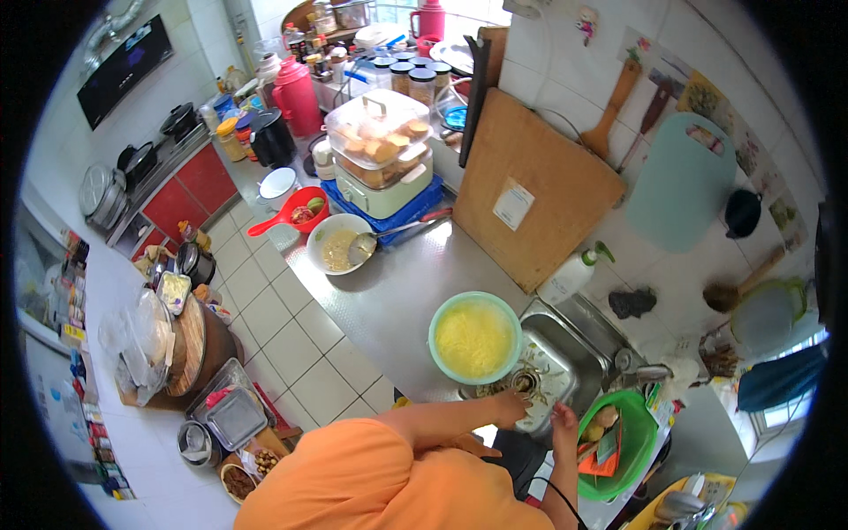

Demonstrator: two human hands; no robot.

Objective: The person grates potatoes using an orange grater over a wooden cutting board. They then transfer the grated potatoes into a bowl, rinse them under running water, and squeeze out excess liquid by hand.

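My left hand [510,408] hangs over the near edge of the stainless steel sink [563,381], fingers apart and pointing at the drain strainer [525,382]. Thin peelings [540,392] lie scattered about the strainer and sink floor. My right hand [564,421] is raised by the sink's right side, fingers partly curled; nothing shows in it, though its palm side is unclear. Beyond my left hand, a pale green basin [437,358] of yellow shreds [474,336] in liquid stands beside the sink. A green plastic tub [646,440] with potatoes [594,432] and an orange-red item stands right of my right hand.
Along the counter stand a white bowl [317,255] with a ladle [362,248], a red strainer [309,211] and a food steamer [381,156]. A wooden cutting board [530,165] leans on the wall near a pump bottle [568,277]. The faucet [642,371] borders the sink.
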